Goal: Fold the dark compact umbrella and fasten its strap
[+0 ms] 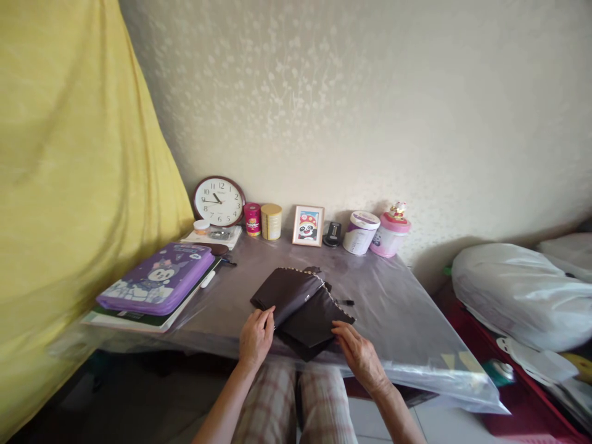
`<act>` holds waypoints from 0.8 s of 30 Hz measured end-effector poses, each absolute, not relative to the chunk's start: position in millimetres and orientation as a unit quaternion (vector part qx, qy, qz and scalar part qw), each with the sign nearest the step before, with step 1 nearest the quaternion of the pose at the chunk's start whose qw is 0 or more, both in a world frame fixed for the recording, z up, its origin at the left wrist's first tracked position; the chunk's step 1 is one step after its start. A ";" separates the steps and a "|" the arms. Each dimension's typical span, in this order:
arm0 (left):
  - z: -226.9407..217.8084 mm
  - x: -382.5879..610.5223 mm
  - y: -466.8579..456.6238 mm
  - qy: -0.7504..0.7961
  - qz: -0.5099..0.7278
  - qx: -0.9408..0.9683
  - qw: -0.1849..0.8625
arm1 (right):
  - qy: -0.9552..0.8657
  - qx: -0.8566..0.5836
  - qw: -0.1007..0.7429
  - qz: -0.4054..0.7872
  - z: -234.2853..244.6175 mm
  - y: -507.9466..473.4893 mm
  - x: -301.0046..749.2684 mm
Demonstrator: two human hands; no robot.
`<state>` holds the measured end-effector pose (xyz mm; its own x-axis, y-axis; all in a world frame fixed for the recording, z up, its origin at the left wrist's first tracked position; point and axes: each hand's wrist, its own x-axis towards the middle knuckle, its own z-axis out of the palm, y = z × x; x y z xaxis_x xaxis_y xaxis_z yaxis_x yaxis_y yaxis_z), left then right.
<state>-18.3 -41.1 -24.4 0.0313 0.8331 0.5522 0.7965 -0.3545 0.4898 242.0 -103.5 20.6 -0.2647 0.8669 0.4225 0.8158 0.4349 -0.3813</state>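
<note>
A collapsed black umbrella [300, 302] lies on the table in front of me, its loose panels spread in folds and edged with a light checked trim. My left hand [257, 336] pinches the near left fold of its fabric between thumb and fingers. On the other side, my right hand [358, 353] grips the near right corner of a panel. A short black piece sticks out from under the umbrella on the right; whether it is the handle or a strap I cannot tell. Most of the umbrella's frame is hidden by cloth.
Plastic film covers the table [393, 308]. At left, a purple zip case [160, 277] rests on books beside a white marker [208, 279]. Along the wall stand a clock [219, 201], cans, a picture frame [308, 226] and two tubs. White bags [518, 296] lie at right.
</note>
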 end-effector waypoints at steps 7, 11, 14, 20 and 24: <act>-23.1 -19.2 -41.9 0.565 0.399 0.721 0.033 | -0.784 -0.508 0.354 0.050 45.6 -83.1 221.7; -23.5 -20.0 -40.9 0.567 0.390 0.725 0.036 | -0.790 -0.488 0.370 0.038 69.3 -60.3 202.7; -25.3 -20.3 -40.1 0.563 0.386 0.730 0.031 | -0.794 -0.474 0.378 0.031 79.2 -39.1 186.5; -25.0 -20.6 -40.7 0.570 0.383 0.727 0.023 | -0.799 -0.466 0.379 0.035 78.8 0.9 158.0; -24.0 -20.9 -40.9 0.566 0.381 0.730 0.016 | -0.793 -0.485 0.367 0.037 74.2 18.0 144.2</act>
